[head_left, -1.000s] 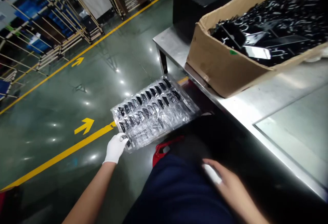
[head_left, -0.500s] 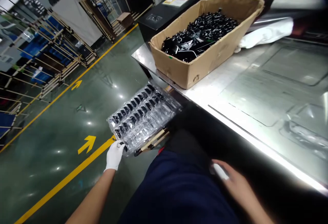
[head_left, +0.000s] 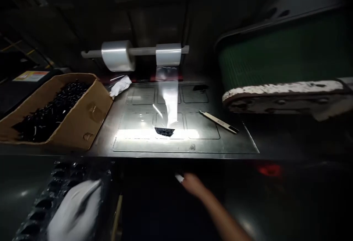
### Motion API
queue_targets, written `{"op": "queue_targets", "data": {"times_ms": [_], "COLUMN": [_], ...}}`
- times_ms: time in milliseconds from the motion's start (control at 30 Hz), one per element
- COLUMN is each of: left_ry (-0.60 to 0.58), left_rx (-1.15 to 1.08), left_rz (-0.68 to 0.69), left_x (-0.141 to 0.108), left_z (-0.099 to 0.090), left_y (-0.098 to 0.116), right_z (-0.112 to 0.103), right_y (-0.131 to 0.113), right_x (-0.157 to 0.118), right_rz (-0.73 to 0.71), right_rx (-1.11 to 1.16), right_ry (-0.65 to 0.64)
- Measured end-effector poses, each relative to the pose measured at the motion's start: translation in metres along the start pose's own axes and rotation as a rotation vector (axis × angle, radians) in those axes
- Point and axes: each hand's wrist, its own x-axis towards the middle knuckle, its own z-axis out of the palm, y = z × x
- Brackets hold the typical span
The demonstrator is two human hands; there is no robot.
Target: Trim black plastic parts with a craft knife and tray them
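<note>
My left hand [head_left: 75,211], in a white glove, hangs over the clear plastic tray [head_left: 106,176] at lower left. It is smeared by motion, so its fingers cannot be made out. Dark parts [head_left: 44,203] sit in the tray's pockets. Low in the middle, my right hand [head_left: 193,184] is before the workbench edge, blurred, with something white at its fingertips; whether it grips anything is unclear. On the glass sheet [head_left: 220,146] lies a black part [head_left: 164,131] below a hanging strip of clear film [head_left: 171,97]. A pale cutter-like tool [head_left: 219,121] rests to its right.
A cardboard box [head_left: 100,118] of black parts stands at left on the bench. Behind the glass, two film rolls [head_left: 116,56] hang on a bar. A white cloth or glove [head_left: 121,85] lies near the box. A green conveyor [head_left: 286,57] juts in from the right.
The view has swung right from the floor and tray to the workbench. My left hand has gone from the tray's near corner to above the tray. My right hand stays before the bench.
</note>
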Motion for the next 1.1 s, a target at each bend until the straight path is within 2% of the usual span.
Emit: {"op": "queue_targets", "data": {"times_ms": [33,67,100,167,233,300,433,567,733,967,1100], "left_ry": [0.031,0.000,-0.091,-0.267,-0.356,-0.402,-0.428,-0.438,-0.452,-0.484,-0.517], "left_rx": [-0.167,-0.270,-0.287,-0.165,-0.030,0.049,0.151,0.198,0.198,0.148,0.091], "left_rz": [0.190,0.376,0.534,0.725,0.835,0.899,0.962,0.962,0.930,0.950,0.946], "left_x": [0.037,0.073,0.106,0.159,0.191,0.205,0.210,0.215,0.221,0.218,0.227], "left_z": [0.011,0.023,0.033,0.050,0.062,0.068,0.073,0.072,0.065,0.061,0.058], "left_y": [0.024,0.049,0.074,0.119,0.148,0.160,0.154,0.142,0.132,0.127,0.125], "right_z": [0.003,0.006,0.009,0.015,0.019,0.020,0.017,0.012,0.009,0.012,0.011], "right_y": [0.001,0.001,0.001,-0.001,-0.001,0.001,0.010,0.019,0.024,0.023,0.023], "right_x": [-0.005,-0.009,-0.014,-0.022,-0.030,-0.035,-0.042,-0.046,-0.043,-0.037,-0.036], "right_rz": [-0.016,-0.040,-0.065,-0.097,-0.105,-0.100,-0.062,-0.038,-0.018,-0.010,-0.017], "right_rx": [0.020,0.039,0.057,0.083,0.102,0.120,0.137,0.100,0.058,0.041,0.024], "right_ry": [0.025,0.049,0.073,0.123,0.177,0.230,0.286,0.275,0.250,0.247,0.232]}}
